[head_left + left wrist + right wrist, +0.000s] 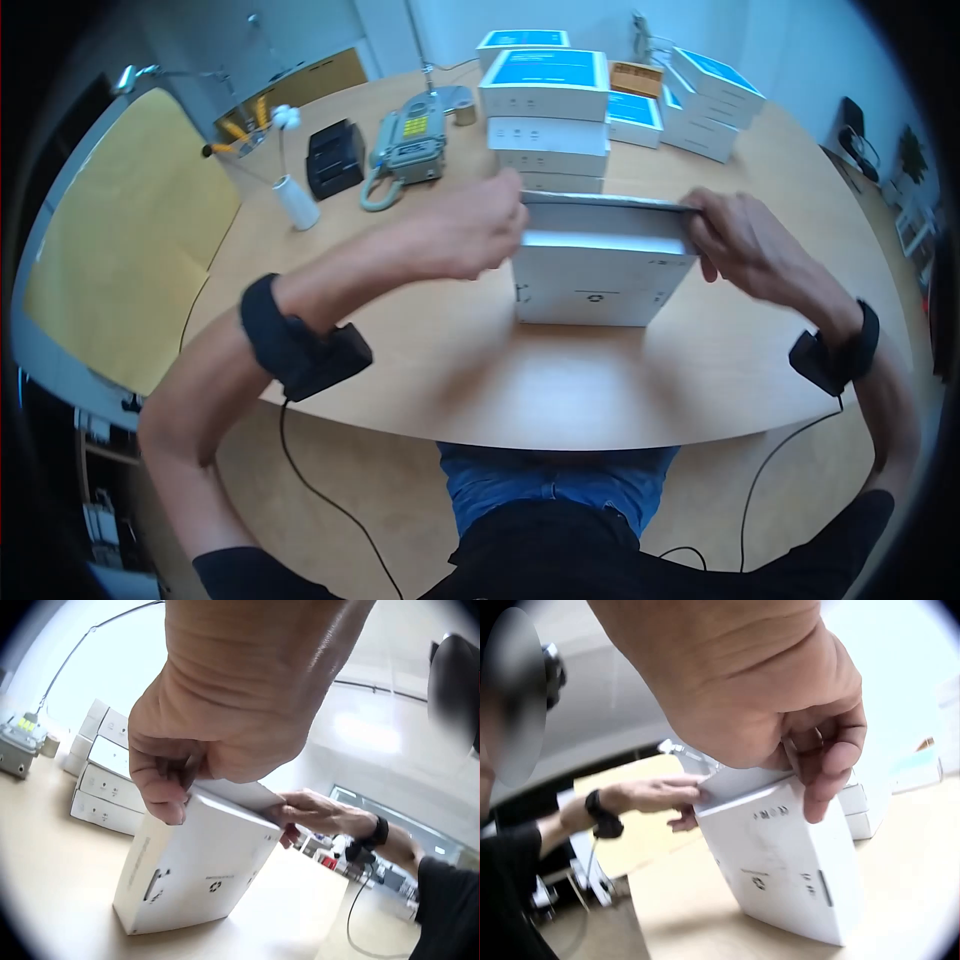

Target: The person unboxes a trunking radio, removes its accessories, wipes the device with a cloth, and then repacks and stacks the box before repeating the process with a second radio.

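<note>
A white cardboard box point(600, 285) stands upright on the wooden table, its printed face with a recycling mark turned toward me. Along its top runs a raised flap point(612, 215), held at both ends. My left hand point(465, 230) grips the upper left corner, fingers curled by the flap's end. At the opposite corner my right hand point(745, 240) pinches the flap's other end. The left wrist view shows the left fingertips point(169, 810) bent over the box's top edge. In the right wrist view, curled right fingers point(829, 769) overlap the top corner.
Behind the box rises a stack of white boxes with blue tops point(550, 75); more boxes point(705, 105) stand to its right. A desk phone point(408, 140), a black device point(335, 158) and a white cylinder point(297, 203) sit at the back left. Cables hang from both wrist cameras.
</note>
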The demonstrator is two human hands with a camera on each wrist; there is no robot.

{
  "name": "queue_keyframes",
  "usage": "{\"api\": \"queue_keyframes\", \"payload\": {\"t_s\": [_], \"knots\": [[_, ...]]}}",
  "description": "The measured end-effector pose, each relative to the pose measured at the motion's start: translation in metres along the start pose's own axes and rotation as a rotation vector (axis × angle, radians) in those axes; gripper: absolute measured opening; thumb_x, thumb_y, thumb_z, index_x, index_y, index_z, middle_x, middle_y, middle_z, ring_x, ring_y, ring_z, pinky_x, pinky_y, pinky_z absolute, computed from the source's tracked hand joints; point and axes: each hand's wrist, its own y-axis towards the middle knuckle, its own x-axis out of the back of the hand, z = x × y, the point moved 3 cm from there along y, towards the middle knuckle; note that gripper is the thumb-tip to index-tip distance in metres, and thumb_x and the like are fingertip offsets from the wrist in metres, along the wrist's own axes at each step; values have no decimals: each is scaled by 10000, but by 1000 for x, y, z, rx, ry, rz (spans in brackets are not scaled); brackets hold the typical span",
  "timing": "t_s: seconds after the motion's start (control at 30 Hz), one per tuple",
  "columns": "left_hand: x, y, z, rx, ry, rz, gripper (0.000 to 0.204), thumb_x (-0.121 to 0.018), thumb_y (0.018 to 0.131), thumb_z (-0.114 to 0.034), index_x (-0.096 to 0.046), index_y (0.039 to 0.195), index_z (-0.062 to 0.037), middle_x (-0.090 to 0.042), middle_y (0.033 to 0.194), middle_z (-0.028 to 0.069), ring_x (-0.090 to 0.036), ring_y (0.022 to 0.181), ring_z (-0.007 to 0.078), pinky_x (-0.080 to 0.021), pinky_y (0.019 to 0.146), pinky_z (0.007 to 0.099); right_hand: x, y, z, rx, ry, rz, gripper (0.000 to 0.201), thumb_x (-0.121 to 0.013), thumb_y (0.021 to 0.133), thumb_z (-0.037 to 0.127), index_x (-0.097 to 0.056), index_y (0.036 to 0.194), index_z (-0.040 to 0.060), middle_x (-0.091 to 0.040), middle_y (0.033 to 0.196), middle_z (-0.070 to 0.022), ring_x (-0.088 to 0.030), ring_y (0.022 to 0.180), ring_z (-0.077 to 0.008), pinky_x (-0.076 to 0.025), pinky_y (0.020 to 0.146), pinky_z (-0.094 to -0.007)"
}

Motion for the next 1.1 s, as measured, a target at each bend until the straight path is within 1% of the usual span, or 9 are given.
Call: {"api": "queue_keyframes", "payload": {"t_s": [0.13, 0.3, 0.37, 0.43, 0.57, 0.6, 0.8, 0.93, 1.1], "knots": [[21, 13, -13, 227, -226, 132, 266, -407, 943, -180, -556, 823, 5, -598, 725, 77, -519, 563, 137, -406, 516, 307, 15, 23, -13, -216, 413, 222, 337, -451, 952, 186, -578, 678, 37, -524, 553, -13, -478, 506, -124, -369, 493, -305], [18, 17, -9, 210, -86, 177, 233, -384, 1017, -197, -518, 932, -27, -545, 697, 23, -520, 574, 86, -425, 562, 266, 13, 25, -14, -181, 306, 245, 339, -448, 951, 165, -586, 679, 17, -531, 553, -38, -511, 528, -145, -399, 525, -334], [13, 17, 0, -29, 48, 204, 348, -372, 1068, -271, -559, 1073, 22, -553, 728, 45, -538, 607, 114, -458, 605, 288, 4, 25, -20, 21, 245, 173, 321, -418, 954, 136, -614, 763, -30, -579, 594, -81, -576, 572, -210, -468, 579, -380], [-7, 8, 9, -160, 220, 105, 514, -424, 1091, -391, -486, 1340, 55, -607, 924, 145, -635, 806, 237, -518, 742, 374, -13, 12, -26, 158, -48, 222, 500, -440, 1080, 354, -463, 1417, -14, -726, 1002, -208, -722, 969, -312, -576, 849, -405], [-35, -9, 11, -387, 509, -178, 735, -547, 1033, -472, -278, 1530, -3, -471, 1366, 292, -529, 1243, 452, -482, 994, 500, -37, -19, -18, 241, 208, 110, 755, -339, 1069, 575, -252, 1553, 3, -443, 1468, -338, -492, 1354, -458, -527, 1042, -521], [-40, -9, 13, -363, 420, -192, 744, -549, 1030, -488, -277, 1521, 1, -491, 1341, 284, -560, 1210, 423, -509, 974, 482, -40, -20, -14, 236, 344, 124, 703, -396, 1081, 528, -295, 1467, -51, -538, 1324, -302, -617, 1136, -410, -524, 983, -530], [-73, -35, -3, 240, -896, -34, 606, -463, 1052, -571, -352, 1362, -62, -556, 1191, 159, -650, 994, 254, -621, 865, 476, -64, -73, 12, -187, 1251, 78, 524, -495, 1089, 396, -359, 1429, 22, -509, 1305, -164, -591, 1118, -204, -540, 932, -356], [-120, -66, 10, 148, -1049, -130, 378, -556, 1064, -353, -472, 1286, -59, -514, 1331, 146, -497, 1293, 272, -393, 1089, 366, -95, -110, 15, -657, 1742, 39, 600, -550, 1069, 342, -316, 1510, 9, -461, 1410, -164, -499, 1296, -227, -447, 1081, -380], [-116, -80, -9, -371, -601, -440, 419, -508, 1035, -298, -453, 1350, -28, -234, 1609, 276, -253, 1500, 366, -198, 1218, 468, -114, -110, 33, -384, 1450, -74, 776, -548, 1031, 276, -127, 1626, 8, -324, 1581, -216, -343, 1471, -273, -286, 1203, -396]]}}
